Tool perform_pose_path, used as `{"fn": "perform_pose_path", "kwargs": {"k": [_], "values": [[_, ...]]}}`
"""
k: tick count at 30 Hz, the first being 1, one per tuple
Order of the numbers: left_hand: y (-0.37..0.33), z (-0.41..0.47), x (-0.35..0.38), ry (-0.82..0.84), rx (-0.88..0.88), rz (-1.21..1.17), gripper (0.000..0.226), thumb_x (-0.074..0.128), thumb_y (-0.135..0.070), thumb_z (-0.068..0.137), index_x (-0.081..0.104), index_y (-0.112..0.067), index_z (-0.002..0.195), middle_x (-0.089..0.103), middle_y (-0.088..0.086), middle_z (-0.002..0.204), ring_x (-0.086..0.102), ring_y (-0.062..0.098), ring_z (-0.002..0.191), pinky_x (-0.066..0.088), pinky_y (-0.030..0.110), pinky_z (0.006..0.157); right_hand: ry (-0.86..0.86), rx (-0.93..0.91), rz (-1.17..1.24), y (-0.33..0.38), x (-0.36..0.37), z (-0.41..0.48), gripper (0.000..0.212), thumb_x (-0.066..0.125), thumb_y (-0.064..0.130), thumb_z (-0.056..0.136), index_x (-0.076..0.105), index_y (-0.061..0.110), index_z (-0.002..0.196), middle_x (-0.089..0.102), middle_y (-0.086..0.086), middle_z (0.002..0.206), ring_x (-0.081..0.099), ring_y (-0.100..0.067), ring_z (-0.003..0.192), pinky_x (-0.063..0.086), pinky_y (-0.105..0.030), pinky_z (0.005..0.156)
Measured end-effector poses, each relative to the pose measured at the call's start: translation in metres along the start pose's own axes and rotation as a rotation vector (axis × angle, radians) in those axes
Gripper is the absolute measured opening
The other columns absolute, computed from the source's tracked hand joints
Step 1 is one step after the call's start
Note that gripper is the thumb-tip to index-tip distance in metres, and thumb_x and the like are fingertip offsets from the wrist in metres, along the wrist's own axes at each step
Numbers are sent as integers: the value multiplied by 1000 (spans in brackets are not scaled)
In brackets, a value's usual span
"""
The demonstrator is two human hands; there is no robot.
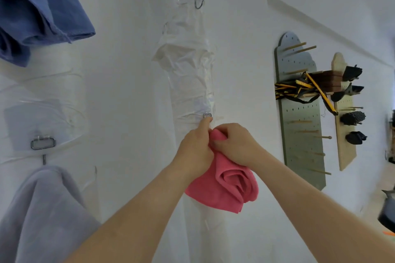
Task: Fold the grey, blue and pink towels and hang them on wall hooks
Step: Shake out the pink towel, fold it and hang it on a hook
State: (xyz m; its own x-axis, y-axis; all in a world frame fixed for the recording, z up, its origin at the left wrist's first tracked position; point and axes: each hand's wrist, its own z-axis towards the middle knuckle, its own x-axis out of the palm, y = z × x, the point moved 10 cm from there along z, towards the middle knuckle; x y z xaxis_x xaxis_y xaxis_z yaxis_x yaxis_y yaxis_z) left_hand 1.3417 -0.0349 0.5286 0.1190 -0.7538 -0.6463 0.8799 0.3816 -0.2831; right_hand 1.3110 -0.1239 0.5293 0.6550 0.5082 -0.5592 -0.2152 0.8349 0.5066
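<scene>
Your left hand (195, 149) and right hand (234, 145) both grip the pink towel's (224, 186) bunched top; the rest hangs below your fists; the small metal hook (207, 115) sits just above.

Level: bright, even and diffuse; the white wall (128, 83) is close to washed out.
Source: not in frame; the light is soft, with no hard-edged shadow anywhere.
Shadows: faint grey patch on the wall under the blue towel (40, 13); soft shading inside the folds of the pink towel (224, 183).
Glare: pale sheen on the clear plastic strip (188, 66), strongest along its right edge.
Sharpest: left hand (193, 149), right hand (236, 145) and the towel folds below them.
Blur: dark object (387, 213) at the right edge is smeared; forearms go soft toward the bottom edge.
Distortion: wide-angle; the grey pegboard (299, 117) leans, and the wall rail (320, 25) runs oblique.
Cast: slightly cool, bluish toward the wall's left edge.
</scene>
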Motion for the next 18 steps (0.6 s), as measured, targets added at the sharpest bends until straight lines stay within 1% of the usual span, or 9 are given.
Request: {"fn": "perform_pose_path", "kwargs": {"k": [3,5,6,8,10,12,14,16,18], "values": [[-1,6,3,2,1,82,52,45,3,80,46,-18,128,64,4,112,58,25,104,47,37,89,-102,72,-1,-9,1,-2,24,59,20,84,54,11,61,56,-4,61,48,-19,57,35,-30,55],[-13,5,9,5,55,259,34,45,2,76,51,-15,105,61,5,100,53,27,98,46,38,80,-116,83,-92,-10,8,-7,19,51,13,87,52,12,68,63,-13,75,54,-29,69,33,-29,60],[-19,4,14,28,69,361,30,45,1,77,49,-14,102,58,6,101,49,27,99,45,40,79,-116,76,-135,-9,12,-9,14,48,10,87,55,11,75,65,-16,84,57,-33,77,33,-29,62],[-23,4,21,70,88,505,32,44,-3,80,47,-12,111,53,6,111,43,26,105,44,40,82,-109,85,-169,-13,15,-12,14,46,7,86,60,5,88,66,-15,92,61,-34,86,34,-29,64],[-22,4,23,122,97,483,43,45,-3,81,46,-15,122,49,6,120,39,26,109,44,39,87,-61,102,-161,-22,19,-14,18,48,11,88,59,3,100,65,-12,96,61,-31,90,35,-28,66],[-18,-1,24,176,83,401,57,49,-2,79,43,-20,132,45,4,129,35,25,114,42,37,95,19,106,-166,-27,27,-20,35,52,20,88,51,4,119,59,-10,107,58,-29,100,35,-26,71],[-18,-10,28,194,100,477,65,59,-8,79,38,-20,139,36,5,138,33,26,120,42,37,98,95,132,-134,-30,31,-35,58,60,27,86,37,8,136,50,-9,122,51,-30,113,39,-29,81],[-20,-15,32,187,98,661,66,65,-14,78,38,-13,138,27,11,143,30,32,123,46,40,95,138,155,-101,-29,28,-51,72,66,31,83,29,7,141,44,-11,130,44,-30,121,39,-35,93],[-24,-15,34,193,48,744,53,56,-14,84,42,-11,135,24,14,143,28,36,123,47,43,93,162,150,-59,-30,23,-65,66,67,34,83,36,8,135,48,-10,125,47,-30,118,40,-35,91]]}}
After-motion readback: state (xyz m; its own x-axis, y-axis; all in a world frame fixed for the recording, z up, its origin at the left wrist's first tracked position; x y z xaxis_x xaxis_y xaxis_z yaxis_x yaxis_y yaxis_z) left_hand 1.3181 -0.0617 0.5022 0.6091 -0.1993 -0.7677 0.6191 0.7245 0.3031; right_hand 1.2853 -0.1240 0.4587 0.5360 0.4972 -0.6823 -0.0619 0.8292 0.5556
